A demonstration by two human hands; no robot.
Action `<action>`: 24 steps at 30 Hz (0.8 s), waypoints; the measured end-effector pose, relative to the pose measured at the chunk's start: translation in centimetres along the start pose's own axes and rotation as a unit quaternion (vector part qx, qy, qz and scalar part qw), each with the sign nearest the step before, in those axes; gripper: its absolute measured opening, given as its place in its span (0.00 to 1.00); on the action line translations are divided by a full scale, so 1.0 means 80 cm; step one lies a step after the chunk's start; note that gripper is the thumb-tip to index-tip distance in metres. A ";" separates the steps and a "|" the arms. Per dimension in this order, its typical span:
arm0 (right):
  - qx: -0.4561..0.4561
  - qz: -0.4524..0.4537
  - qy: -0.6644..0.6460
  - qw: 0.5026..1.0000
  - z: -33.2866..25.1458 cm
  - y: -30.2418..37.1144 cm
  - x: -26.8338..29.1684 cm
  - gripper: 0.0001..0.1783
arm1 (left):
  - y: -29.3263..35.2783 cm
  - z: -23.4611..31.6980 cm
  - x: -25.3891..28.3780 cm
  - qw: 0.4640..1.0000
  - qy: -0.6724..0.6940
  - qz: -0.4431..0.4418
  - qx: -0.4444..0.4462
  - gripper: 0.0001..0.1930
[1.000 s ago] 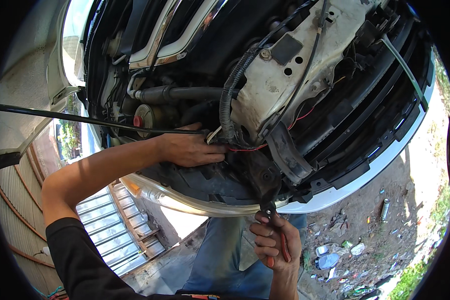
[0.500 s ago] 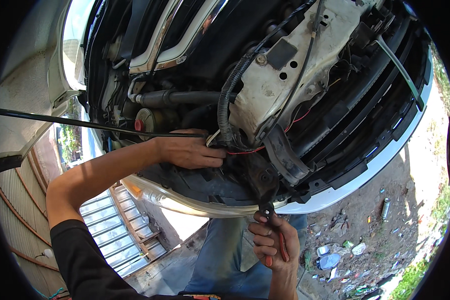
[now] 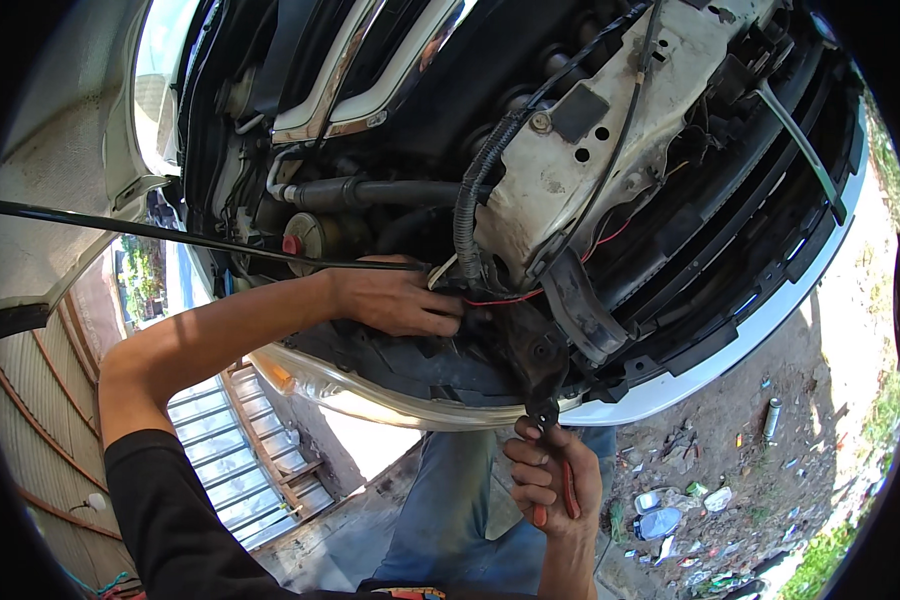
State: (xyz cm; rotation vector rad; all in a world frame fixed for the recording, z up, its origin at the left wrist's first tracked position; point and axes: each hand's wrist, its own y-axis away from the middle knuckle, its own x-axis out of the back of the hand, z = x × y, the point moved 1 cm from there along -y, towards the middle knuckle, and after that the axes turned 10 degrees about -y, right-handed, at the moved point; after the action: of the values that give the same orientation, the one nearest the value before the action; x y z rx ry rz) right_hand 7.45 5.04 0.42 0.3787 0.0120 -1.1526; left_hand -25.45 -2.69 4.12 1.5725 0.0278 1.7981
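Observation:
My left hand (image 3: pixel 395 300) reaches into the open front of a car and rests on dark parts beside a red wire (image 3: pixel 505 299) and a corrugated black cable loom (image 3: pixel 467 215). Its fingers curl around something I cannot make out. My right hand (image 3: pixel 550 480) is below the bumper edge and grips red-handled pliers (image 3: pixel 560 460), jaws pointing up at a black bracket (image 3: pixel 535 355). The white bumper (image 3: pixel 710 365) curves across the lower right.
A thin black hood prop rod (image 3: pixel 170 235) crosses from the left to my left hand. A dirty white metal panel (image 3: pixel 590 150) and a black hose (image 3: pixel 390 192) lie above. Litter is scattered on the dirt ground (image 3: pixel 730 470). My jeans (image 3: pixel 450 510) show below.
The view has shifted slightly; both hands stay in almost the same places, the left on the wiring and the right holding the pliers at the bracket.

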 end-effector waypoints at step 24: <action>0.090 0.102 0.321 0.937 0.089 -0.028 -0.020 0.08 | -0.007 0.004 -0.024 0.995 0.092 0.008 0.031 0.13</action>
State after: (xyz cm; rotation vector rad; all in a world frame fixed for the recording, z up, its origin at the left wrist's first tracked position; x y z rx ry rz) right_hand 3.50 3.57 6.82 0.8877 0.4336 -0.7854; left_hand -24.94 -3.44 2.29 1.4481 0.1584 1.9665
